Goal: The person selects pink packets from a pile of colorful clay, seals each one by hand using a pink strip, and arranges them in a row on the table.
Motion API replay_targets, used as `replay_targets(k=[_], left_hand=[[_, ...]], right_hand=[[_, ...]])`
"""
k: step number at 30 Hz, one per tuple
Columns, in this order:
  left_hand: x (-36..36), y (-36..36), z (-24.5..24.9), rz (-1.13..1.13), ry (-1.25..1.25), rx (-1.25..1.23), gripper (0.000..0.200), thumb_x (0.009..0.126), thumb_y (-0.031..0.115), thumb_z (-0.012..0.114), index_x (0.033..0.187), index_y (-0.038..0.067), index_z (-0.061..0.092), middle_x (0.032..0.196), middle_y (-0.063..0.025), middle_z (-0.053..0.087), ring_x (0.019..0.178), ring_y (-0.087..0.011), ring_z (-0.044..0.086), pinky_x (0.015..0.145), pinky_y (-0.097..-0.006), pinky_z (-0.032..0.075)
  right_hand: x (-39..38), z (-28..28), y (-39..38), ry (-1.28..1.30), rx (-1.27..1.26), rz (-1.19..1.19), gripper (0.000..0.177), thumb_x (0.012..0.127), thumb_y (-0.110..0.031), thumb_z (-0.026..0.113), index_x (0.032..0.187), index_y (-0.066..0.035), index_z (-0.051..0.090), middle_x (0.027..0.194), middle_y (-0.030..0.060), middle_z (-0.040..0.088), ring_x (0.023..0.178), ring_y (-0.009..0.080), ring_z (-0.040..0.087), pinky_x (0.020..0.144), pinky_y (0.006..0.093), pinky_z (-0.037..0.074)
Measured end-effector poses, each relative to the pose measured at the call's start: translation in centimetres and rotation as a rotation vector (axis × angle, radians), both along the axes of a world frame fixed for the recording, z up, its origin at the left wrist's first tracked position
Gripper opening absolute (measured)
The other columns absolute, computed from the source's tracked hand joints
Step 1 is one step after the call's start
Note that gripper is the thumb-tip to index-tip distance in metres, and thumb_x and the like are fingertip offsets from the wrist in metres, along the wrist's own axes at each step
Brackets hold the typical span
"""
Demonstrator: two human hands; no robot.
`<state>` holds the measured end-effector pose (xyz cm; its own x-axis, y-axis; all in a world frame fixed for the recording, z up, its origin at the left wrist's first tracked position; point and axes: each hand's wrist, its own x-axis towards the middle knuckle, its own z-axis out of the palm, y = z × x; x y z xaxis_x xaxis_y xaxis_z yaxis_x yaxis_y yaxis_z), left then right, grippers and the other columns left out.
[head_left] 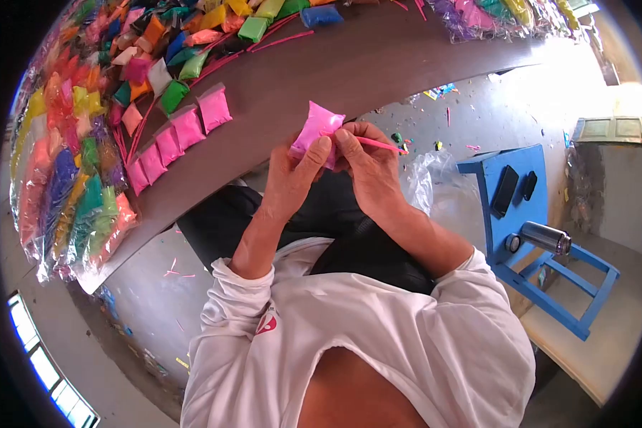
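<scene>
A small pillow-shaped pink packet [319, 123] is in front of me, just off the table's near edge. My left hand [297, 171] grips its lower left side, thumb on top. My right hand [369, 162] is closed with its thumb and fingers at the packet's right side. A thin pink stick [384, 145] pokes out to the right from between those fingers. How far the stick reaches behind the packet is hidden. Several similar pink packets [185, 130] lie in a row on the table to the left of my hands.
On the brown table [378, 60] are a heap of coloured packets [150, 68], long pink sticks [282, 40] and clear bags of packets [71, 185]. To the right, a blue stool [510, 160] carries a phone [505, 191] and a metal flask [546, 237]. Scraps litter the floor.
</scene>
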<state>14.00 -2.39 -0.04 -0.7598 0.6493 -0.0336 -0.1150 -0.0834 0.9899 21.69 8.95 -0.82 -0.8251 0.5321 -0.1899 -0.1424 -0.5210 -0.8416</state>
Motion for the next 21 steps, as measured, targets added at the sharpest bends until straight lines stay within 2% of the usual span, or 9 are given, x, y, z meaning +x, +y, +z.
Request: replay_targets(k=[1,4,7,10,13,16,21], left_hand=[[0.3,-0.2,-0.4,-0.001,-0.092,-0.019,0.026,0.095,0.028,0.058,0.099,0.002,0.06,0.08,-0.002,0.06,0.062,-0.0065,0.052,0.05,-0.0213,0.04],[1.2,-0.9,-2.5,-0.058,-0.179,-0.122,0.035,0.094,0.042,0.057,0.09,0.007,0.063,0.071,0.0007,0.057,0.057,-0.0083,0.05,0.049,-0.0221,0.036],[1.5,-0.6,-3.3,-0.009,-0.238,-0.1,0.038,0.094,0.043,0.056,0.081,0.008,0.062,0.064,0.0013,0.053,0.055,-0.0076,0.048,0.049,-0.0224,0.035],[0.8,-0.5,-3.7,0.03,-0.208,-0.182,0.039,0.094,0.043,0.055,0.077,0.008,0.058,0.061,0.0011,0.05,0.053,-0.0071,0.046,0.047,-0.0232,0.032],[0.5,-0.5,-3.7,0.015,-0.205,-0.141,0.039,0.093,0.042,0.056,0.074,0.008,0.056,0.059,0.001,0.048,0.05,-0.0071,0.043,0.047,-0.0239,0.029],[0.6,-0.4,-4.0,0.017,-0.256,-0.132,0.039,0.093,0.041,0.056,0.073,0.008,0.055,0.059,0.0014,0.047,0.049,-0.0074,0.042,0.046,-0.0242,0.028],[0.3,-0.3,-4.0,0.056,-0.311,0.007,0.04,0.094,0.039,0.058,0.072,0.006,0.054,0.058,0.0006,0.047,0.046,-0.0073,0.042,0.04,-0.0237,0.028]], right_hand=[[0.0,0.0,0.0,0.008,0.015,-0.008,0.02,0.092,-0.018,0.065,0.098,0.001,0.06,0.082,0.0047,0.062,0.069,0.0105,0.059,0.059,0.0235,0.049],[0.4,0.5,0.4,-0.111,0.117,0.099,0.019,0.093,-0.015,0.063,0.098,0.003,0.059,0.081,0.0049,0.062,0.068,0.0117,0.059,0.057,0.0247,0.05],[0.4,0.0,0.6,-0.117,0.213,0.128,0.015,0.091,-0.011,0.064,0.095,0.003,0.06,0.079,0.0057,0.063,0.069,0.0118,0.06,0.056,0.0276,0.05],[0.4,-0.8,1.9,-0.153,0.991,-0.043,0.011,0.087,-0.007,0.068,0.092,0.001,0.063,0.078,0.0083,0.064,0.068,0.0149,0.062,0.059,0.0301,0.051],[-0.2,-0.2,3.4,0.027,1.205,-0.109,0.013,0.08,-0.002,0.071,0.09,0.0,0.064,0.081,0.0122,0.065,0.069,0.0216,0.065,0.062,0.0321,0.052],[-1.4,0.1,3.5,0.216,1.332,-0.064,0.017,0.077,0.001,0.07,0.092,-0.001,0.064,0.084,0.0141,0.066,0.074,0.0289,0.066,0.064,0.0331,0.053],[-2.8,-0.8,3.1,0.24,1.429,0.001,0.018,0.077,0.001,0.069,0.094,-0.001,0.064,0.086,0.0141,0.067,0.079,0.0308,0.067,0.067,0.0358,0.054]])
